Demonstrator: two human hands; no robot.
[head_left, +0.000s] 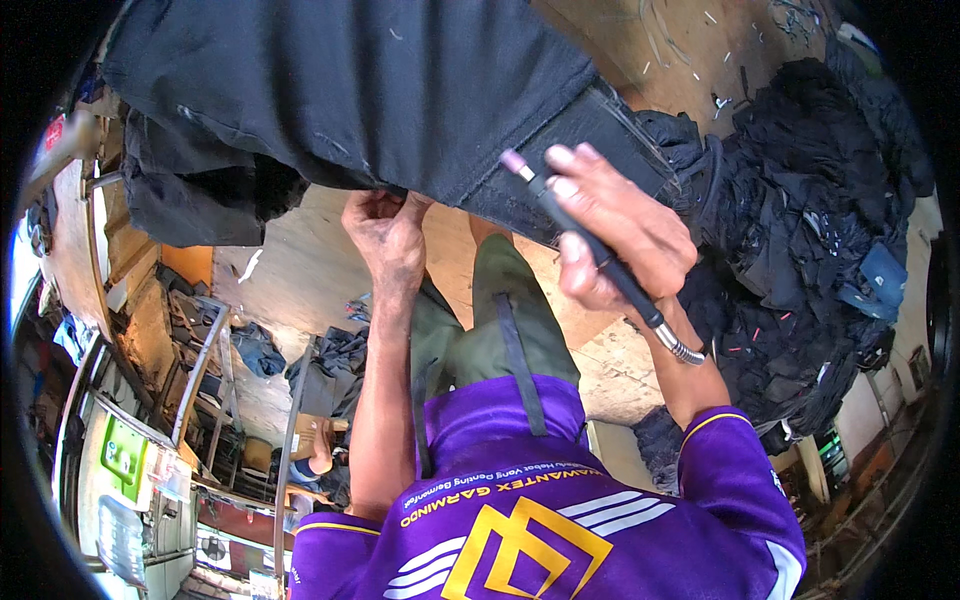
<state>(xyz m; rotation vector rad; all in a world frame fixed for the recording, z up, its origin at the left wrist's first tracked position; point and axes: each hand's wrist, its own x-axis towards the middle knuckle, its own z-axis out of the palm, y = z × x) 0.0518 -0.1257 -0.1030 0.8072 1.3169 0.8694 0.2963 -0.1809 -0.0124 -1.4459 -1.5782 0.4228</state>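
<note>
A dark black denim garment (330, 110) with stitched seams stretches across the upper part of the head view. My left hand (388, 235) pinches its near edge, thumb and fingers closed on the cloth, the fingertips partly hidden in it. In my right hand (645, 235) is a black pen-shaped rotary grinder (628, 285) with a small pinkish tip and a coiled metal cable end. Its tip hovers over or close to the garment's stitched hem; whether it touches, I cannot tell.
A large heap of black garments (800, 190) lies on the right, with a blue piece (885, 280) on it. Thread scraps are scattered at the top right. Metal frames (200, 375) and more dark cloth (335, 375) stand at the left, near another person's bare limb (318, 447).
</note>
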